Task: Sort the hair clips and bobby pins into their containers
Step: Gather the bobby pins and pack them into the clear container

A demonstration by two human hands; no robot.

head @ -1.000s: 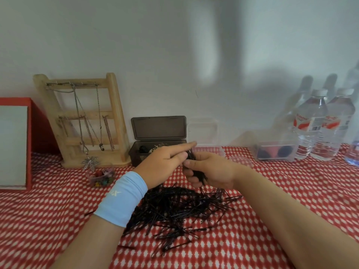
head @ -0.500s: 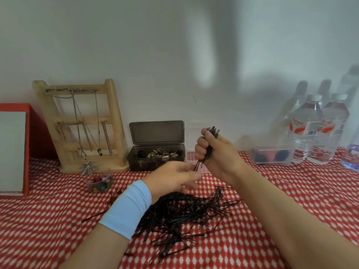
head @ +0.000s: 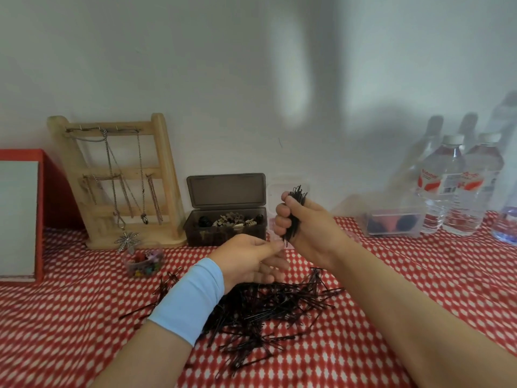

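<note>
Bobby pins (head: 297,204) stood bunched in fist of right hand (head: 306,231), prob to even tips; left hand (head: 249,260) hovered just below, fingers loose, empty.

Upright bundle of black bobby pins (head: 296,217), loose pile (head: 260,312) on cloth, brown clip box (head: 226,217) open

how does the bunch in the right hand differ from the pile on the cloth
The bunch stands upright and aligned, gripped in the right hand; the pile lies tangled on the cloth. The bunch is small; the pile is far larger. Both are black bobby pins.
</note>
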